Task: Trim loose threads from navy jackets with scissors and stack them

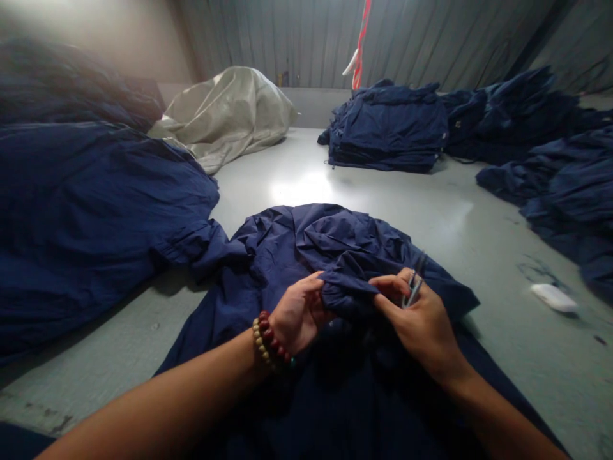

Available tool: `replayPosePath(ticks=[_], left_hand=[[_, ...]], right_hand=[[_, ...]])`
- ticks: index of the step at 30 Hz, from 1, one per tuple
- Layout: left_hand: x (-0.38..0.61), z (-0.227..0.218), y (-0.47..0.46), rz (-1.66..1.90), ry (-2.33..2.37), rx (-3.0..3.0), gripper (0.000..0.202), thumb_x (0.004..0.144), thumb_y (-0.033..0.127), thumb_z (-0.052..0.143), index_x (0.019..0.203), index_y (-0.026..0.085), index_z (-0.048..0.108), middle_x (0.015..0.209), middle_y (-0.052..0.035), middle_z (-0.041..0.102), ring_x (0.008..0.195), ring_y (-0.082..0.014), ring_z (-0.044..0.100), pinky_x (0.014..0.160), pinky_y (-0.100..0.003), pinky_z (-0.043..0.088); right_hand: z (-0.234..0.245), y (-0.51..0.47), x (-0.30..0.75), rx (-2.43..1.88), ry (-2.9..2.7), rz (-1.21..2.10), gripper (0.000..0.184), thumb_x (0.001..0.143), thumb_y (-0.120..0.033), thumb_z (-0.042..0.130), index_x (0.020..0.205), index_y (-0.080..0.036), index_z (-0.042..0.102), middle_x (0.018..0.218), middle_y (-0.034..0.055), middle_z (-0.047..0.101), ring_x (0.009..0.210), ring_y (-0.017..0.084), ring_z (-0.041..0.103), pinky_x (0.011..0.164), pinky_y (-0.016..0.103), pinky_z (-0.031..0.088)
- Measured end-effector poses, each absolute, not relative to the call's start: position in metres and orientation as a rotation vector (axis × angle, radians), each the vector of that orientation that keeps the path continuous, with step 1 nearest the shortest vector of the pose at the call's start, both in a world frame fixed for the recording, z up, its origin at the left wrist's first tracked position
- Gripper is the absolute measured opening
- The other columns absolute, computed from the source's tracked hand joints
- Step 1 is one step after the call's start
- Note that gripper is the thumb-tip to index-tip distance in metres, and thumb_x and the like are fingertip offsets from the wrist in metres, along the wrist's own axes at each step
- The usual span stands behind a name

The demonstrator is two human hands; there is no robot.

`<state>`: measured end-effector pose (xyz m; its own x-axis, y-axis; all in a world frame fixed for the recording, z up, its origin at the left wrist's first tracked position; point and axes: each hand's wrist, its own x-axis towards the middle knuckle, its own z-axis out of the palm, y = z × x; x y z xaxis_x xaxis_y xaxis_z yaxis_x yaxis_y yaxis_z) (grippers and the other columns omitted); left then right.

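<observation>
Cloth of a navy garment point(268, 306) lay bunched on the pale grey tabletop point(105, 364), directly in front of the person, with its folds heaped near the middle of the view. The left hand point(299, 313) gripped a gathered fold of it, the fingers point(309, 284) curled closed over the cloth. A bracelet of red and tan beads point(267, 340) circled that wrist. The right hand point(421, 326) sat just beside the fold, its fingers point(390, 285) curled around small metal scissors point(412, 287), whose blades pointed up and away and seemed shut, though that was hard to tell. The scissors rested against the cloth's edge. Farther right on the tabletop, well apart from the hands, lay a small white block point(553, 298). A large heap of navy garments point(100, 204) filled the left side, with one sleeve reaching toward the nearer garment. More navy garments point(569, 185) lay piled along the right, and a folded stack of them point(387, 128) sat beyond the middle. Past the left heap slumped a pale cloth sack point(227, 118). At the far end, a red strap point(358, 45) hung before a grey corrugated wall point(440, 38).
</observation>
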<state>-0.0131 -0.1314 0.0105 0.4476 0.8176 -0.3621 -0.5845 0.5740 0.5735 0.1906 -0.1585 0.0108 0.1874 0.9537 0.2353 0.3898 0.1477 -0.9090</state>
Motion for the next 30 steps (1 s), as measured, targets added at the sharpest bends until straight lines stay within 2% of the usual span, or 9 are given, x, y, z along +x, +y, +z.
replayPosePath(ticks=[3,5,8,11,17,19,22,27,30], left_hand=[[-0.017,0.011,-0.128,0.839,0.584,0.368,0.006,0.079,0.017,0.070,0.085,0.015,0.070,0.074,-0.0014,0.072,0.063,-0.0135,0.065,0.065,-0.023,0.051],[-0.019,0.011,-0.126,0.785,0.548,0.363,0.004,0.079,0.018,0.069,0.081,0.014,0.070,0.069,-0.0003,0.071,0.059,-0.0127,0.064,0.064,-0.022,0.051],[-0.022,0.010,-0.125,0.706,0.497,0.345,0.011,0.079,0.025,0.069,0.076,0.013,0.070,0.065,-0.0013,0.071,0.059,-0.0138,0.066,0.067,-0.024,0.052],[-0.023,0.013,-0.127,0.725,0.478,0.333,0.013,0.075,0.026,0.070,0.071,0.014,0.069,0.063,-0.0015,0.071,0.058,-0.0138,0.066,0.067,-0.024,0.053],[-0.024,0.022,-0.131,0.713,0.440,0.402,0.023,0.071,0.034,0.070,0.061,0.013,0.067,0.053,-0.0014,0.062,0.048,-0.0116,0.055,0.052,-0.022,0.045],[-0.025,0.023,-0.132,0.695,0.403,0.443,0.025,0.073,0.034,0.069,0.061,0.013,0.066,0.053,-0.0014,0.061,0.048,-0.0112,0.054,0.053,-0.022,0.045],[-0.026,0.020,-0.132,0.720,0.349,0.407,0.019,0.072,0.030,0.069,0.066,0.013,0.067,0.058,-0.0022,0.064,0.055,-0.0135,0.060,0.062,-0.024,0.049],[-0.027,0.012,-0.132,0.698,0.287,0.373,0.021,0.078,0.028,0.064,0.088,0.012,0.073,0.071,-0.0059,0.072,0.066,-0.0202,0.067,0.076,-0.032,0.052],[-0.028,0.008,-0.129,0.707,0.279,0.341,0.022,0.078,0.026,0.061,0.090,0.012,0.073,0.080,-0.0088,0.075,0.072,-0.0212,0.070,0.080,-0.033,0.053]], right_hand=[[0.014,-0.160,0.190,-1.212,-1.113,1.198,0.058,0.068,-0.044,0.093,0.070,-0.024,0.039,0.074,-0.0018,0.061,0.061,0.012,0.055,0.054,0.025,0.049],[0.017,-0.163,0.187,-1.049,-0.953,1.435,0.061,0.069,-0.039,0.094,0.071,-0.024,0.035,0.067,-0.0056,0.050,0.055,0.008,0.044,0.049,0.020,0.042],[0.025,-0.168,0.183,-0.913,-0.804,1.608,0.055,0.073,-0.035,0.091,0.071,-0.023,0.038,0.064,-0.0065,0.039,0.056,0.008,0.038,0.051,0.018,0.042],[0.034,-0.170,0.182,-0.871,-0.703,1.686,0.045,0.073,-0.030,0.089,0.073,-0.023,0.045,0.069,-0.0048,0.040,0.060,0.009,0.040,0.056,0.019,0.048],[0.039,-0.173,0.184,-0.777,-0.633,1.746,0.039,0.077,-0.028,0.086,0.072,-0.022,0.048,0.066,-0.0053,0.039,0.057,0.008,0.038,0.055,0.016,0.047],[0.040,-0.174,0.185,-0.767,-0.631,1.759,0.039,0.078,-0.028,0.086,0.071,-0.022,0.049,0.065,-0.0055,0.040,0.055,0.008,0.039,0.054,0.015,0.048],[0.039,-0.174,0.187,-0.789,-0.601,1.752,0.036,0.076,-0.028,0.088,0.075,-0.022,0.052,0.068,-0.0051,0.047,0.058,0.008,0.046,0.056,0.016,0.051],[0.035,-0.172,0.189,-0.741,-0.587,1.782,0.030,0.074,-0.021,0.086,0.077,-0.025,0.056,0.074,-0.0047,0.059,0.072,0.011,0.063,0.074,0.020,0.061],[0.032,-0.171,0.188,-0.711,-0.588,1.783,0.026,0.074,-0.018,0.082,0.078,-0.026,0.058,0.077,-0.0039,0.065,0.080,0.013,0.069,0.079,0.023,0.063]])
